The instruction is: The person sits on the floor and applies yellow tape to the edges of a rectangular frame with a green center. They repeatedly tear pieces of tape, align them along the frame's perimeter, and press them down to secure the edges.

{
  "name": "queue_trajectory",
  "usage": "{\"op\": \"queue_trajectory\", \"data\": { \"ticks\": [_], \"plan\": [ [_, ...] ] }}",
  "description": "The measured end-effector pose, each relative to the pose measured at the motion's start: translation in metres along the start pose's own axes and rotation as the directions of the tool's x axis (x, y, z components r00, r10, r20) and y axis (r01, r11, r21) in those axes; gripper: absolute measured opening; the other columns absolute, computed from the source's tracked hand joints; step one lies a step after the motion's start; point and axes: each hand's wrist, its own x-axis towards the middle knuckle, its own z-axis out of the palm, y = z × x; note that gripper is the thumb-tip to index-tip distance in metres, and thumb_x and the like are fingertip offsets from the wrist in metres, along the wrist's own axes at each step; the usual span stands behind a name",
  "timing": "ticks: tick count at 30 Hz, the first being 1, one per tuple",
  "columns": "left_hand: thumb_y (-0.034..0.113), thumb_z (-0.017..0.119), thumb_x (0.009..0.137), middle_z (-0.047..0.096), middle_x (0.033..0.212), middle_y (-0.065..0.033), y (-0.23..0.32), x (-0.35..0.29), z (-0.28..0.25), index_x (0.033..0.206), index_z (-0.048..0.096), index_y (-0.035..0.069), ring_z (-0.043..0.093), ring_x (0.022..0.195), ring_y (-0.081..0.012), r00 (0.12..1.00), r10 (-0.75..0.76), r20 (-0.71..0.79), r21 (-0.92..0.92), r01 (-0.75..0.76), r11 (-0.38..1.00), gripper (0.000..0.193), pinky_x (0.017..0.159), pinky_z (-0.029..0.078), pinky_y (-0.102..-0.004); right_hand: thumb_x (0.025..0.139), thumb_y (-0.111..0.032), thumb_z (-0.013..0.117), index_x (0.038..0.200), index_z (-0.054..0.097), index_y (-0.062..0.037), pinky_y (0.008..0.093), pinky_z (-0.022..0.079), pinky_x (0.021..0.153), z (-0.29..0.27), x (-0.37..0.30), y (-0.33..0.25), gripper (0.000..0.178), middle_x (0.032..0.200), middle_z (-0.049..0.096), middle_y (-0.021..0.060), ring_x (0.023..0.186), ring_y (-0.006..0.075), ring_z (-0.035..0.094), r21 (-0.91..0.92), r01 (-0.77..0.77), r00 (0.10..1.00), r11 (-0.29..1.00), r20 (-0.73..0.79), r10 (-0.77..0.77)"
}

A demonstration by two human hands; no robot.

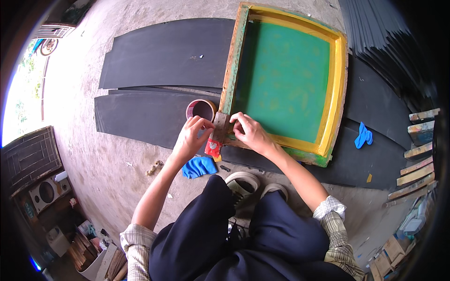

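Okay, the screen frame (340, 93) lies upper centre to right of the frame of view, green mesh (286, 79) inside yellow-edged wood, long axis running roughly top to bottom, leaning slightly. Its lower-left corner is the key spot: a small wooden piece (220, 122) sits there, long axis also near vertical, between the hands. Left hand (190, 138) is just left of it, fingertips at its edge; right hand (251, 135) is just right, curled over the corner. Left looks marginally nearer. Both have fingers bent, narrow gap at the tips; can't tell if either grips anything thin. Tape roll (212, 112) stands just above the left hand, red packet (213, 148) hangs below the wooden piece. Black sheets (168, 54) lie under the screen frame; blue cloth (199, 167) is on the floor (140, 187), lower centre-left.
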Motion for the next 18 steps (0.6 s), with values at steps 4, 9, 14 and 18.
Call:
{"op": "queue_trajectory", "data": {
  "ticks": [4,9,14,18],
  "plan": [
    [0.008,0.066,0.082,0.059,0.08,-0.0088,0.009,0.003,0.005,0.089,0.063,0.002,0.057,0.08,-0.0249,1.0,-0.026,0.002,-0.058,0.026,0.998,0.009,0.076,0.047,-0.0363,0.081,0.006,0.064,0.104,0.044,-0.0055,0.0291,0.051,0.066,-0.003,-0.003,0.003,0.033,0.076,0.055,0.0052,0.068,0.0138,0.06,0.114,-0.105,0.988,0.988,-0.099,0.116],
    [0.018,0.066,0.085,0.064,0.079,-0.0106,0.02,0.011,0.014,0.089,0.067,0.002,0.062,0.076,-0.023,0.998,-0.067,-0.013,0.113,0.068,0.991,0.016,0.069,0.048,-0.0349,0.083,0.005,0.063,0.106,0.043,-0.0048,0.0261,0.049,0.065,-0.008,-0.003,0.007,0.032,0.078,0.056,0.0033,0.069,0.0108,0.058,0.276,-0.169,0.971,0.946,-0.12,0.208],
    [0.021,0.068,0.084,0.067,0.075,-0.0112,0.036,0.029,0.018,0.09,0.069,0.005,0.065,0.07,-0.0246,0.941,-0.326,0.09,0.026,0.325,0.945,0.017,0.067,0.05,-0.0368,0.084,0.006,0.062,0.108,0.042,-0.0043,0.0251,0.048,0.066,-0.011,-0.006,0.004,0.033,0.082,0.059,0.0041,0.07,0.0099,0.057,0.317,-0.176,0.971,0.932,-0.101,0.218],
    [0.017,0.07,0.08,0.068,0.078,-0.007,0.036,0.038,0.016,0.085,0.07,0.008,0.063,0.081,-0.0227,0.991,-0.114,0.067,0.049,0.111,0.993,0.011,0.072,0.05,-0.035,0.083,0.005,0.063,0.109,0.042,-0.0053,0.0273,0.048,0.061,-0.005,-0.005,0.005,0.035,0.08,0.06,0.0049,0.066,0.012,0.059,0.257,-0.115,0.977,0.96,-0.147,0.156]
  ]
}}
